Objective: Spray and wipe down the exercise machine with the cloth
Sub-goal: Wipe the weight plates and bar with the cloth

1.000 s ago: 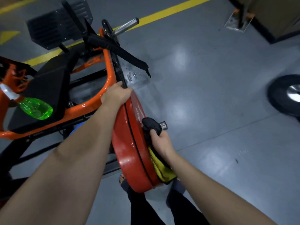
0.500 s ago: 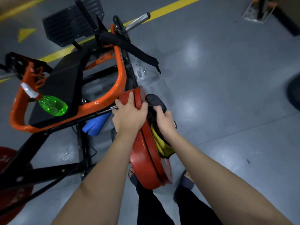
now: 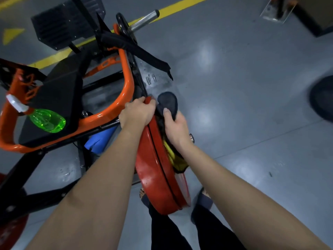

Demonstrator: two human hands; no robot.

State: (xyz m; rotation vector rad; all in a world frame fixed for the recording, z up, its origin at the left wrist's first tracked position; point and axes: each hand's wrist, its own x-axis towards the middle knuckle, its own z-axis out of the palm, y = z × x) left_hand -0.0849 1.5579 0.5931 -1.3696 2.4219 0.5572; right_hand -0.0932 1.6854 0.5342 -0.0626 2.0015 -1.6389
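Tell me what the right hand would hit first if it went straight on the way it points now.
Probably the black strap beyond the cloth that the right hand grips. Depth is unclear, so it might pass above the strap.

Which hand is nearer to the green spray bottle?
Left. The left hand holds the red plate, toward the spray bottle; the right hand holds the cloth beyond the plate.
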